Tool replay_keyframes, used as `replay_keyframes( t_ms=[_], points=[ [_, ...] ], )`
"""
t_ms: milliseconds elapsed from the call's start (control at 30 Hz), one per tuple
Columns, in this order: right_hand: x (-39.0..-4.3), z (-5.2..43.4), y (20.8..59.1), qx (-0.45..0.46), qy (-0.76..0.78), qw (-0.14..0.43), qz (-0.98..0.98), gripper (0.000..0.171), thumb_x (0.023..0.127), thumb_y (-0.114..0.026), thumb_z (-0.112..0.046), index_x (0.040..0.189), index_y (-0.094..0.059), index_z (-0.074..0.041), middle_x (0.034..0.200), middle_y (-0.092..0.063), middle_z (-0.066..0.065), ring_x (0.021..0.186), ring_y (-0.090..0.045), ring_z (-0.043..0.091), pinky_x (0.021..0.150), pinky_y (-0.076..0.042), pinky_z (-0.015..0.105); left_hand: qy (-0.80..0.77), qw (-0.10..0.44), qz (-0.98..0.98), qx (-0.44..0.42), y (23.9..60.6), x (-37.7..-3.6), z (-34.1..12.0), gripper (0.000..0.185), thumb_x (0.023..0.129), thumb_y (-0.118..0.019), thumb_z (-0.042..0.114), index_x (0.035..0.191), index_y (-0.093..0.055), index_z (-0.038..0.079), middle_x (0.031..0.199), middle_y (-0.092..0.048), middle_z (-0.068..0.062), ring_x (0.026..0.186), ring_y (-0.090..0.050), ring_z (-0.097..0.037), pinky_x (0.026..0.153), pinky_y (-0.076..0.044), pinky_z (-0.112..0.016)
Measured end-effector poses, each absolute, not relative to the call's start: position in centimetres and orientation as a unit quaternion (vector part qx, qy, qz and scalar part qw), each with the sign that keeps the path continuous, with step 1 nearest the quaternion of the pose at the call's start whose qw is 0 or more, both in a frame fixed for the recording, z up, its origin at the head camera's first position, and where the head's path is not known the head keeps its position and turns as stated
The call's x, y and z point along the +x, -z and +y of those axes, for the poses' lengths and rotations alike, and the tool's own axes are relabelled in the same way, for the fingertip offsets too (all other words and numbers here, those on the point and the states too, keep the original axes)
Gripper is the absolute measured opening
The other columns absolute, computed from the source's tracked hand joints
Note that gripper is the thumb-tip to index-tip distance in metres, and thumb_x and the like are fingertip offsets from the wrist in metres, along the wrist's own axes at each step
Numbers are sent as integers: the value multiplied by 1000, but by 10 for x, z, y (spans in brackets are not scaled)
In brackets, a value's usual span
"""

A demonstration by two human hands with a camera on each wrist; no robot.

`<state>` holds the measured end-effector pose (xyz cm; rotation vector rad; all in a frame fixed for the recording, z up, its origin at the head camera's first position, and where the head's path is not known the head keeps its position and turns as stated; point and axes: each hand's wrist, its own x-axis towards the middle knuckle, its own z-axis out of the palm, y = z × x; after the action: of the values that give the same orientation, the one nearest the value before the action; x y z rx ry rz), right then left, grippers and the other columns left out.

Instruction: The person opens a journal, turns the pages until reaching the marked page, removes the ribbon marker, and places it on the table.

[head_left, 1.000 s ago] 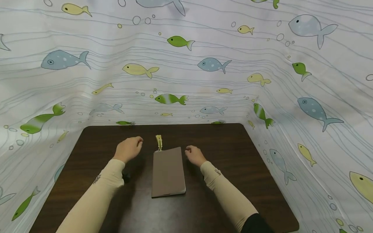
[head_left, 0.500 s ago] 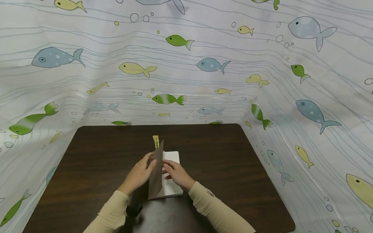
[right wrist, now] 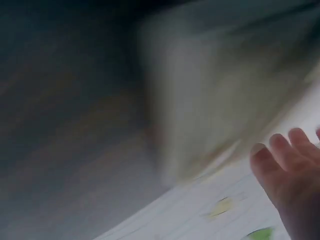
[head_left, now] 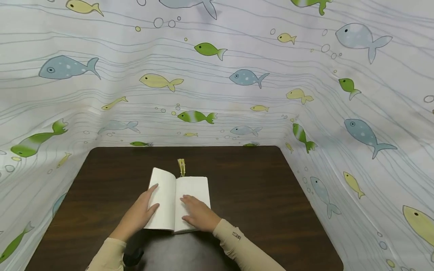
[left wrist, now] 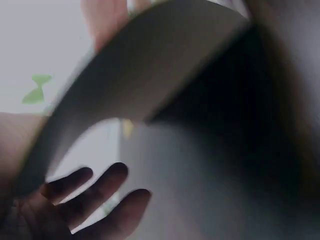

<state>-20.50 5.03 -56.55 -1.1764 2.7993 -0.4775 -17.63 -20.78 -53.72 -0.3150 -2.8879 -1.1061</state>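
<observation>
A notebook [head_left: 191, 186] lies spread apart on the dark table with blank white pages up. My left hand [head_left: 135, 216] holds its left side, with the thumb and one finger over the page. Underneath, other fingers [left wrist: 110, 200] are spread below the bent brown cover [left wrist: 150, 65] in the left wrist view. On the right-hand page rests my right hand [head_left: 201, 215], its fingers fairly straight. The right wrist view shows that hand [right wrist: 295, 180] beside the blurred notebook [right wrist: 210, 100]. A yellow tassel bookmark [head_left: 182, 167] sticks out at the top of the spine.
The dark wooden table [head_left: 257, 195] has rounded far corners. A white curtain [head_left: 210, 94] printed with fish hangs around its back and sides. A black wrist device [head_left: 133, 257] sits by the left sleeve [head_left: 107, 256].
Both hands have come in from beside the closed notebook. The cover has been lifted and turned over to the left. My left hand has moved left with it; the right now lies on the page.
</observation>
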Motion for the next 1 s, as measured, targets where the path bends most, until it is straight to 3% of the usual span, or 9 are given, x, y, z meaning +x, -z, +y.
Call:
replay_keyframes(
  t_ms=[100,200,300,433,700,867,1000],
  points=[
    [-208,76,584,-343,123,38,930,74,96,-70,-41,153,-41,-4,158,-42,13,147,-37,29,111,-39,52,330,8,-939,-97,554,-169,-220,54,105,-56,21,153,-39,4,149,-36,-37,130,-43,-60,94,-41,-73],
    [-207,97,595,-310,140,87,936,88,88,-76,-47,157,-37,-7,164,-30,12,151,-27,32,110,-36,63,320,-12,-943,-88,568,-160,-231,53,108,-51,29,154,-39,6,153,-25,-39,129,-37,-66,86,-41,-79],
    [-206,111,597,-299,161,123,932,97,83,-80,-47,159,-34,-9,168,-23,10,153,-21,34,111,-30,67,316,-16,-944,-96,577,-157,-238,55,108,-50,34,155,-38,7,156,-19,-40,127,-33,-68,79,-40,-82],
    [-208,120,593,-297,161,130,932,101,80,-82,-47,160,-31,-11,169,-21,7,153,-20,36,112,-27,68,326,-2,-937,-122,581,-162,-242,57,107,-52,34,155,-38,6,153,-25,-42,125,-33,-69,82,-36,-85],
    [-204,124,586,-296,134,98,941,92,81,-77,-46,157,-39,-10,165,-30,9,149,-29,41,109,-23,75,335,3,-932,-138,583,-166,-238,58,106,-56,32,153,-40,3,147,-37,-42,125,-37,-66,88,-35,-84],
    [-202,119,588,-298,122,18,946,78,80,-78,-44,148,-55,-13,155,-46,12,141,-43,41,105,-25,79,341,5,-931,-132,582,-162,-238,59,104,-59,31,153,-41,4,142,-46,-36,124,-42,-60,89,-39,-79],
    [-204,110,587,-290,140,-27,946,84,80,-80,-42,150,-49,-9,154,-46,15,142,-43,37,105,-26,77,342,8,-931,-129,578,-162,-242,59,105,-59,31,154,-40,5,142,-45,-36,125,-41,-59,90,-38,-79]
  ],
)
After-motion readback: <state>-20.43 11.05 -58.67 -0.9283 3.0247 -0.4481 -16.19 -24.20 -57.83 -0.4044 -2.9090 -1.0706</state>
